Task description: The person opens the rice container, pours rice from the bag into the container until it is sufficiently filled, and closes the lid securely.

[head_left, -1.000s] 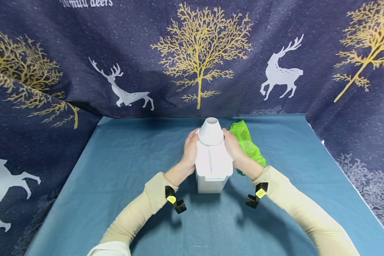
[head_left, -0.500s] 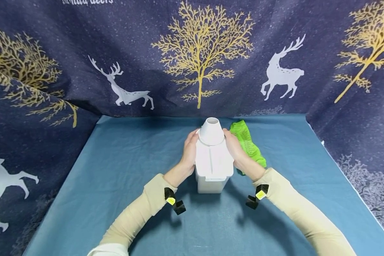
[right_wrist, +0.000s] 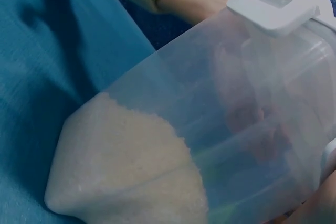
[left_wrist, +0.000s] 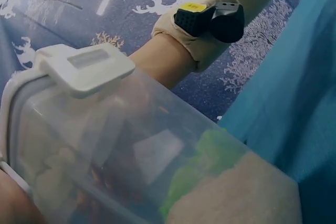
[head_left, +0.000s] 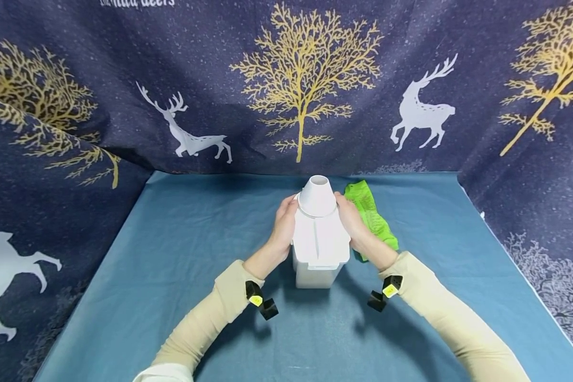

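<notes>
A translucent storage container [head_left: 313, 278] stands upright on the cloth, with its white lid [head_left: 316, 241] on and a white cone-shaped cap [head_left: 318, 197] at the lid's far end. My left hand [head_left: 283, 225] holds its left side near the top, the fingers reaching up beside the cap. From the other side my right hand [head_left: 352, 220] grips it at the same height. Pale grains like rice [right_wrist: 131, 156] fill the lower part in the right wrist view. A white latch [left_wrist: 89, 69] lies over the near edge in the left wrist view. Some fingers are hidden behind the container.
A crumpled green plastic bag [head_left: 372, 217] lies on the table just right of the container, partly behind my right hand. Blue cloth [head_left: 196, 228] covers the table. Dark hangings with deer and trees [head_left: 344, 79] rise behind and at both sides.
Both hands keep their hold on the container, which stays in place. The head view has shifted only slightly.
</notes>
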Available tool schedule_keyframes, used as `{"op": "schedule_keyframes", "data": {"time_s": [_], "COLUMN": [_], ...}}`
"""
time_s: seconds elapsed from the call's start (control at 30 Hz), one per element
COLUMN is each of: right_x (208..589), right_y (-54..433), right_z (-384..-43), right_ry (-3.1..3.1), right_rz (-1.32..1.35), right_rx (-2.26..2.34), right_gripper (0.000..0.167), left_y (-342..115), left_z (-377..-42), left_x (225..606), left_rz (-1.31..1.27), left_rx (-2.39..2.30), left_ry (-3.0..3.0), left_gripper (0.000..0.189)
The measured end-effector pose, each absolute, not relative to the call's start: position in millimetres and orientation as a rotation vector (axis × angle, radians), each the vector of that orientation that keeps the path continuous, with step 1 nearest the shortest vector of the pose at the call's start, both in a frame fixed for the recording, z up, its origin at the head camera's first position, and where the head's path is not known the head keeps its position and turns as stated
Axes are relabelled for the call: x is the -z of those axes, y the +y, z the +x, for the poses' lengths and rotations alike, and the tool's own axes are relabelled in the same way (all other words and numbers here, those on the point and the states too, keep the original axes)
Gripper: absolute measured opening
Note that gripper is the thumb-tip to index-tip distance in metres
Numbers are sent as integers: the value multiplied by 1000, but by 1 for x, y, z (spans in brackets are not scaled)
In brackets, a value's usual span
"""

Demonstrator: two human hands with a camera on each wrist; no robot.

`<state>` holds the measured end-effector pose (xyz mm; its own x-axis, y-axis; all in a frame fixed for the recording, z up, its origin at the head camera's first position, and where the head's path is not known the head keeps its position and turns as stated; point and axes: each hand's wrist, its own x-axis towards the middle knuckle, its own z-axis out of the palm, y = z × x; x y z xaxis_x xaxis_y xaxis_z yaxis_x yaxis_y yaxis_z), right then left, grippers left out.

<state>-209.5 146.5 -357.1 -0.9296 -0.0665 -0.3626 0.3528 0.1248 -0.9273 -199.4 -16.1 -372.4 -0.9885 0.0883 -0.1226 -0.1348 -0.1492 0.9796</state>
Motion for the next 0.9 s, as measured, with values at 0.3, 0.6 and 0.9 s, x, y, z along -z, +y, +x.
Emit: {"op": "schedule_keyframes", "data": {"time_s": [0.3, 0.6, 0.9], "right_x": [360, 368, 375], "right_y": [150, 157, 162], "right_z": [-197, -141, -102], "right_ry": [2297, 2618, 3057], "right_rz": [279, -204, -667], "right_rx": [1758, 1699, 1171], "right_gripper": [52, 54, 62], "left_y": [-27, -43, -59], "left_z": [-173, -129, -116], "left_x": [370, 370, 369], "left_rz": [63, 421, 833], "left_rx": [-2153, -1741, -1170], "left_ry": [2030, 2450, 2775], "left_gripper": [51, 64, 76]}}
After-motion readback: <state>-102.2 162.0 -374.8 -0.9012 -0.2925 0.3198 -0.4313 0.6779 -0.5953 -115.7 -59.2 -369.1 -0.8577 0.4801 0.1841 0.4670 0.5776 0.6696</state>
